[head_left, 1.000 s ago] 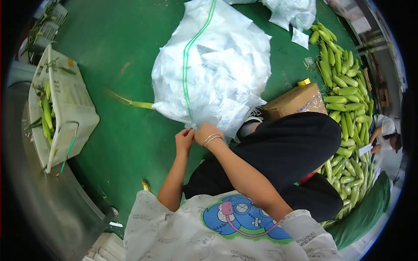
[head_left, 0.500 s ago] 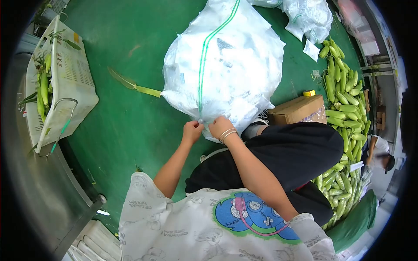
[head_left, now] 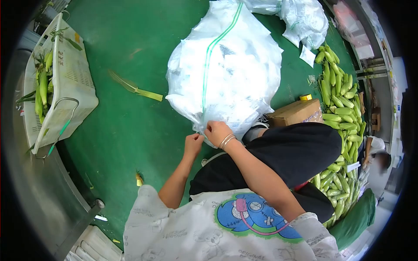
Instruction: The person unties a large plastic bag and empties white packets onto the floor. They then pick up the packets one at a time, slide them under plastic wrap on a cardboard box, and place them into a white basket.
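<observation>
**Bulging plastic bag (head_left: 248, 69) drawn in at its neck, no knot in sight**

Right at the centre, then: the right hand (head_left: 218, 133), two thin bracelets (head_left: 227, 140) at its wrist, closes its bent fingers on the gathered plastic at the bag's near end. And the left hand (head_left: 193, 145), just beside it, is curled shut; whether any thin film is caught in those fingertips, I cannot tell.

How far along? The filling looks done: the bag sits fat and rounded on the green floor (head_left: 126, 130), in front of the crossed legs, its mouth bunched to a narrow, crinkled point. Whether that neck is secured or only held together, the hands hide. Securing it, if loose, looks like all that is left.

Lovely textures here: glossy, translucent film, angular packets poking out its sides, a doubled green stripe curving down the front. Left of it, a flat, fibrous leaf strip (head_left: 150, 94), frayed at one end. Right, a boxy brown carton (head_left: 294, 114) with a yellow roll (head_left: 305, 97) beside it.

Further out, smooth, tapering green ears (head_left: 344, 115) in a long heap, shiny wrapped ones (head_left: 337, 189) nearer; lumpy bags (head_left: 305, 19) beyond; a slotted, rigid white crate (head_left: 72, 78) far left; and another person (head_left: 376, 145) at the right edge.
</observation>
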Motion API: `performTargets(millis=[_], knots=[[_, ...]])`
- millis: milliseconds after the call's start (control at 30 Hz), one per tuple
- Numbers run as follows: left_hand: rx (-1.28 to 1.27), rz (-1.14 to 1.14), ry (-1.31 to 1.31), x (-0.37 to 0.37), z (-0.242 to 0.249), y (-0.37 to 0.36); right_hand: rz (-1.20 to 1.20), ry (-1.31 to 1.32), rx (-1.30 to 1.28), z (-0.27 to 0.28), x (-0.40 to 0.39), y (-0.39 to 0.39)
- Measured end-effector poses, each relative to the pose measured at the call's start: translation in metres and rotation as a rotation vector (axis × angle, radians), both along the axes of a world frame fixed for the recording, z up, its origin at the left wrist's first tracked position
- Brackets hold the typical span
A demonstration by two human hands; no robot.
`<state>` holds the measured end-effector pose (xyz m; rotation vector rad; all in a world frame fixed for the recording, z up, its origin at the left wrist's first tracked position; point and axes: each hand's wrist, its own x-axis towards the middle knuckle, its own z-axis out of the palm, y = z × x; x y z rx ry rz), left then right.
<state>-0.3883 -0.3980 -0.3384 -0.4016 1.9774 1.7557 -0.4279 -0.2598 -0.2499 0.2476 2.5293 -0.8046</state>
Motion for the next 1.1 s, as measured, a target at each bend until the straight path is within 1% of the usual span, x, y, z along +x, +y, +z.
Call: performTargets(millis=[33, 67, 100, 167, 200, 233, 267, 300, 333, 400, 433, 467, 500, 533, 567, 633, 667, 733, 767, 833, 867, 933, 967, 1033, 1067, 1100], knots=[[-0.017, -0.036, 0.063, 0.004, 0.008, -0.005, 0.028, 0.017, -0.003, -0.001, 0.001, -0.008], [-0.025, -0.028, 0.049, 0.010, 0.011, -0.005, 0.081, -0.027, 0.071, -0.003, -0.002, -0.012], [-0.027, -0.030, 0.055, 0.012, 0.011, -0.003, 0.089, -0.037, 0.065, -0.003, -0.004, -0.015], [-0.027, -0.028, 0.068, 0.007, 0.007, -0.005, 0.149, -0.178, 0.197, 0.001, -0.014, -0.017], [-0.025, -0.063, 0.113, 0.006, -0.002, -0.005, 0.168, -0.237, 0.237, -0.011, -0.012, -0.015], [-0.020, -0.097, 0.153, 0.006, -0.005, -0.004, 0.168, -0.244, 0.240, -0.022, -0.008, -0.013], [-0.016, -0.097, 0.147, 0.007, -0.007, -0.004, 0.221, -0.229, 0.208, -0.032, -0.003, -0.011], [-0.088, -0.107, 0.186, 0.004, -0.005, -0.005, 0.273, -0.210, 0.175, -0.033, -0.002, -0.009], [-0.163, -0.115, 0.224, 0.002, -0.003, -0.006, 0.277, -0.212, 0.176, -0.035, -0.004, -0.006], [-0.127, -0.078, 0.257, 0.000, 0.003, -0.008, 0.289, -0.202, 0.027, -0.038, -0.004, -0.001], [-0.091, -0.049, 0.299, -0.003, 0.007, -0.009, 0.295, -0.209, 0.025, -0.037, -0.004, 0.001], [-0.092, -0.047, 0.295, -0.009, 0.011, -0.010, 0.289, -0.201, -0.002, -0.036, -0.006, 0.003], [-0.064, -0.098, 0.233, -0.017, 0.015, -0.013, 0.278, -0.192, -0.030, -0.034, -0.006, 0.004], [-0.036, -0.148, 0.174, -0.024, 0.015, -0.016, 0.275, -0.192, -0.032, -0.031, -0.005, 0.004], [-0.035, -0.150, 0.177, -0.032, 0.017, -0.018, 0.308, -0.200, -0.008, -0.029, -0.007, 0.003], [-0.007, -0.390, 0.105, -0.043, 0.017, -0.023, 0.341, -0.206, 0.013, -0.028, -0.008, 0.002], [-0.012, -0.389, 0.108, -0.047, 0.018, -0.022, 0.314, -0.219, 0.031, -0.027, -0.009, 0.002], [0.052, -0.382, -0.014, -0.052, 0.018, -0.017, 0.284, -0.232, 0.044, -0.031, -0.008, 0.002], [0.050, -0.383, -0.014, -0.054, 0.017, -0.014, 0.284, -0.205, 0.078, -0.033, -0.007, 0.003], [-0.118, -0.461, -0.005, -0.057, 0.010, -0.008, 0.277, -0.180, 0.113, -0.042, -0.004, 0.004], [-0.115, -0.464, -0.005, -0.055, 0.008, -0.006, 0.286, -0.195, 0.137, -0.047, -0.002, 0.004], [-0.221, -0.422, 0.009, -0.052, 0.008, 0.001, 0.295, -0.211, 0.167, -0.041, -0.003, 0.003], [-0.219, -0.424, 0.010, -0.049, 0.009, 0.003, 0.278, -0.233, 0.168, -0.038, -0.004, 0.003], [-0.158, -0.217, -0.119, -0.039, 0.012, 0.007, 0.259, -0.257, 0.169, -0.040, -0.003, 0.001], [-0.158, -0.223, -0.121, -0.034, 0.009, 0.007, 0.269, -0.249, 0.199, -0.041, -0.002, -0.001], [-0.092, -0.135, -0.153, -0.030, 0.003, 0.009, 0.278, -0.244, 0.230, -0.036, -0.001, -0.003]])
